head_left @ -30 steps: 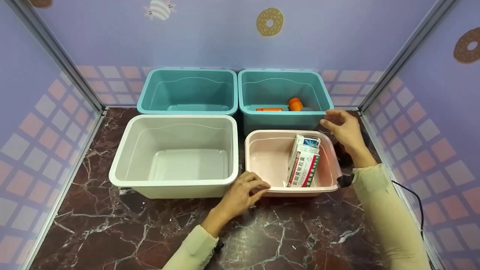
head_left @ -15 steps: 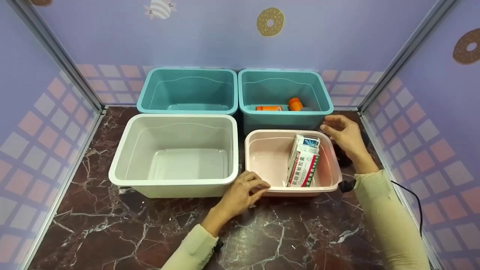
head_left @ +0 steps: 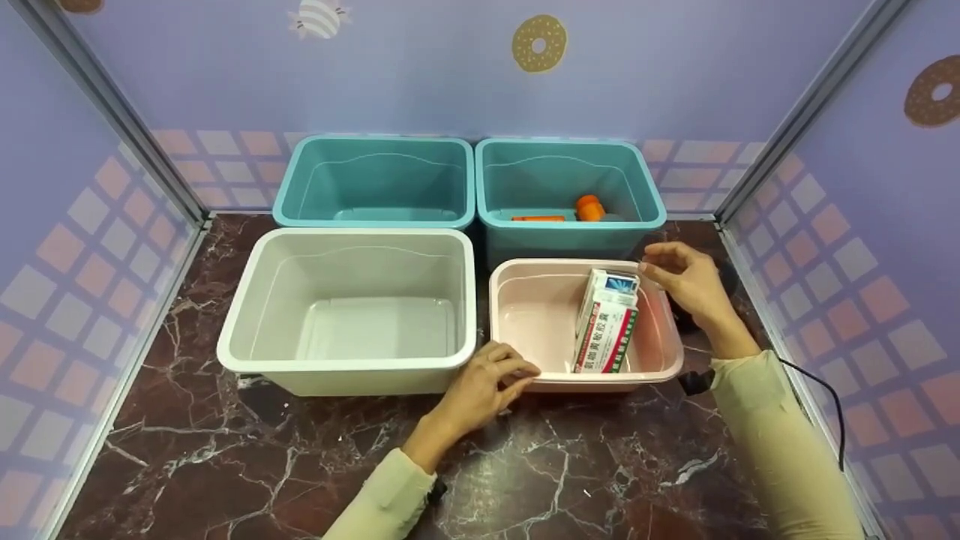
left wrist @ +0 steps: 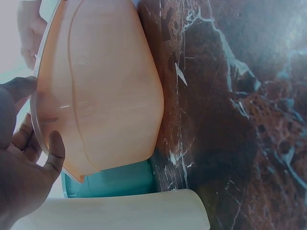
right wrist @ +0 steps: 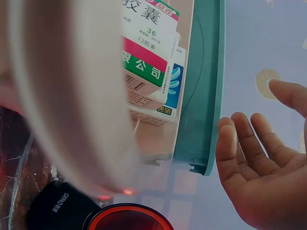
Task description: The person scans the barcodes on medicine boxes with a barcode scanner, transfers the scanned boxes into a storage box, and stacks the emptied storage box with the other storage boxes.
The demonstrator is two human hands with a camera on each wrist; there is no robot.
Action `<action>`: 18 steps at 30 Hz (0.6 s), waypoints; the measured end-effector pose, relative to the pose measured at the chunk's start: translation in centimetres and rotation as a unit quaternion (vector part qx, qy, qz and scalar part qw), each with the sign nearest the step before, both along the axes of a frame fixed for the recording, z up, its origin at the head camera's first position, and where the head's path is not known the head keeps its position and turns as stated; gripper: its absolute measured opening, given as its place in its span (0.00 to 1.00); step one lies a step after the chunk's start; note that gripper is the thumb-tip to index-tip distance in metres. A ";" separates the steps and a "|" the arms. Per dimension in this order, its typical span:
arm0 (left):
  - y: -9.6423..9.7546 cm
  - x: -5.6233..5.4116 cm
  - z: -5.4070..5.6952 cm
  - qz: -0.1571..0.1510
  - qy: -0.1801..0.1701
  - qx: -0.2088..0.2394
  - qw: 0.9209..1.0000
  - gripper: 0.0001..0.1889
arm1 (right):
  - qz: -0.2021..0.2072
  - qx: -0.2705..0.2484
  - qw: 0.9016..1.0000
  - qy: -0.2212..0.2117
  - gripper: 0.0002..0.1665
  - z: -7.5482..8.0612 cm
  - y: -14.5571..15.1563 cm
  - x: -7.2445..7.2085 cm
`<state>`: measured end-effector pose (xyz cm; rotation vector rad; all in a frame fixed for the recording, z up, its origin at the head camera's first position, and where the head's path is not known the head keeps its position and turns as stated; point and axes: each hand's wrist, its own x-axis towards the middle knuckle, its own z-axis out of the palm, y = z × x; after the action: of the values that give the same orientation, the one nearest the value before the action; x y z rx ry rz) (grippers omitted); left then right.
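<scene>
In the head view a pink bin (head_left: 529, 319) stands at the right front. Several medicine boxes (head_left: 606, 337), white with red and green bands, lie along its right half. My left hand (head_left: 480, 382) holds the bin's rim at the front left corner; the left wrist view shows the thumb (left wrist: 56, 148) against the outer wall and the other fingers at the rim. Beside the back right corner hovers my right hand (head_left: 691, 283), fingers loosely bent and holding nothing. The right wrist view shows that hand (right wrist: 268, 153) apart from the boxes.
A white bin (head_left: 375, 330) stands left of the pink one. Behind are two teal bins; the left one (head_left: 375, 184) touches the right one (head_left: 555, 176), which contains orange bottles (head_left: 590, 208). A black case (right wrist: 62, 206) and a cable (head_left: 829, 390) lie at the right.
My right hand has come down and toward me, from the right teal bin's front corner to the pink bin's back right corner. The left hand has stayed in place.
</scene>
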<state>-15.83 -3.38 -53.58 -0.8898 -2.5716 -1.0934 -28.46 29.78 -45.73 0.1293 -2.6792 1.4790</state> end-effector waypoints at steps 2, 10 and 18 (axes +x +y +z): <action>0.0 0.0 0.0 0.000 0.000 0.000 1.000 0.08 | 0.003 0.004 1.000 0.000 0.23 -0.1 -0.1 0.2; 0.0 0.0 -0.1 -0.002 0.001 0.002 1.000 0.07 | 0.014 0.018 1.000 -0.008 0.23 -0.9 0.1 0.8; 0.0 -0.1 -0.2 -0.002 0.021 0.006 1.000 0.07 | 0.027 0.014 0.999 -0.023 0.21 -1.5 0.1 1.6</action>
<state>-15.88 -3.37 -53.82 -0.9053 -2.5279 -1.0774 -26.90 29.89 -47.23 0.1707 -2.7548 1.4781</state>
